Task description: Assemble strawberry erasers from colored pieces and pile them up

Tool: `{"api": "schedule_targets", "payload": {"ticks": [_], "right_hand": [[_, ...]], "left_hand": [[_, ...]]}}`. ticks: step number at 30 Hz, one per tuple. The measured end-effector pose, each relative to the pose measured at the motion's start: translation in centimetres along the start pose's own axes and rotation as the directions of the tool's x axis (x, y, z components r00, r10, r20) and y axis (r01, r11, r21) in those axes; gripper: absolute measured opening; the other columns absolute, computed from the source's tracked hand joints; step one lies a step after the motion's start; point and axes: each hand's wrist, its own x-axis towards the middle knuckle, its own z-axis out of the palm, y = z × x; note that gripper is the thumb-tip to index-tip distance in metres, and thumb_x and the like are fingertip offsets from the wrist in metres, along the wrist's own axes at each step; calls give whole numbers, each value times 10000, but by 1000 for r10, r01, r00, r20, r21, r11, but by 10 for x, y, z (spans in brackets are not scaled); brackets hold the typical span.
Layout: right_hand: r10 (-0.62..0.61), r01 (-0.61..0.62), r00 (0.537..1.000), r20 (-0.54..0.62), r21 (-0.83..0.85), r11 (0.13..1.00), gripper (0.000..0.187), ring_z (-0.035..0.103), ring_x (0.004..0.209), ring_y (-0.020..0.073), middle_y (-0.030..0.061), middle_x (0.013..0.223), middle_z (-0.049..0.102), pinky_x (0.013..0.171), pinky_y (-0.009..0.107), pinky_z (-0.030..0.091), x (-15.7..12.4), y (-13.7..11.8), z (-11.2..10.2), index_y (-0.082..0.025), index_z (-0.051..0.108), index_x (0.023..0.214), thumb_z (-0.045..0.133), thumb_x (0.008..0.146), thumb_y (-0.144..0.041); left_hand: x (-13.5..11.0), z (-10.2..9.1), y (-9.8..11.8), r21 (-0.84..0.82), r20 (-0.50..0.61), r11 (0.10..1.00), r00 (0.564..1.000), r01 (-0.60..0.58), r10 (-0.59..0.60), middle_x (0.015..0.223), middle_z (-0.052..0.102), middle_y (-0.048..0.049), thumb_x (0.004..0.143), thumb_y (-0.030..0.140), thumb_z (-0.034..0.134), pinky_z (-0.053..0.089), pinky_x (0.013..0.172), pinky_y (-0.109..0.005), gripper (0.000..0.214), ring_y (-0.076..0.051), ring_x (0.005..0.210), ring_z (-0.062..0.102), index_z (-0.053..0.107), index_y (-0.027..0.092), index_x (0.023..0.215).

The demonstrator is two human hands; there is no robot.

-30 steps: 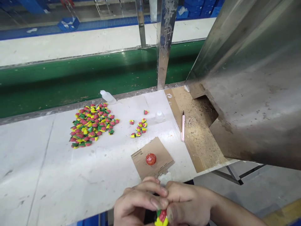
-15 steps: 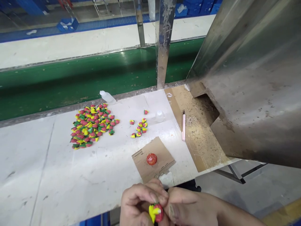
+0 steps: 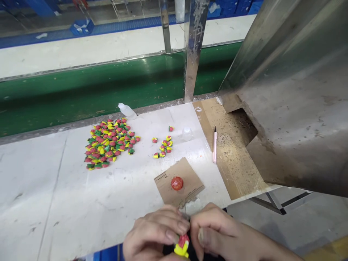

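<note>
In my left hand I pinch a small fruit-shaped piece, red like a strawberry with yellow banana-like parts. My right hand is closed beside it, thumb against bent fingers; whatever those fingertips hold is hidden. Beyond my hands, a square of brown cardboard lies on the white table, with a round, glossy red-orange object on it. Further back are a few loose fruit pieces and, to the left, a large pile of the same red, yellow and green pieces.
A translucent white bottle lies by the table's back edge. A clear dome-like object stands near a pink pen on brown board. A metal panel rises at right. A metal post stands before the green belt.
The fruit piece has turned in my left fingers, its yellow part now pointing down. My left hand has shifted left, and my right fingers have curled in more. The view has moved slightly.
</note>
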Motion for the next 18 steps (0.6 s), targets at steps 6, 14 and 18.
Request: {"api": "schedule_targets", "payload": {"ticks": [6,14,18], "right_hand": [[-584,442,811,-22,-631,638,232,597,689,96,-2,804,652,643,205,462,2,-4,-13,-197,705,983,600,1088,-375],[-569,510,791,226,-757,408,225,533,574,101,-48,667,602,566,249,407,12,-19,-24,-213,771,945,603,1083,-271],[-512,536,809,290,-722,438,302,499,528,113,-49,610,550,522,265,394,13,-24,-28,-199,783,945,529,1102,-241]], "left_hand": [[2,-6,8,82,-15,995,998,-56,58,849,884,-39,694,227,989,723,710,-304,484,-241,664,842,811,256,1144],[-6,-4,2,-32,31,976,976,215,-215,810,883,-43,650,262,1011,662,773,-213,610,-213,709,848,775,317,1209],[-4,-6,8,-150,85,919,930,366,-356,825,885,-20,623,121,1012,674,738,-248,640,-236,737,852,787,335,1183]]}}
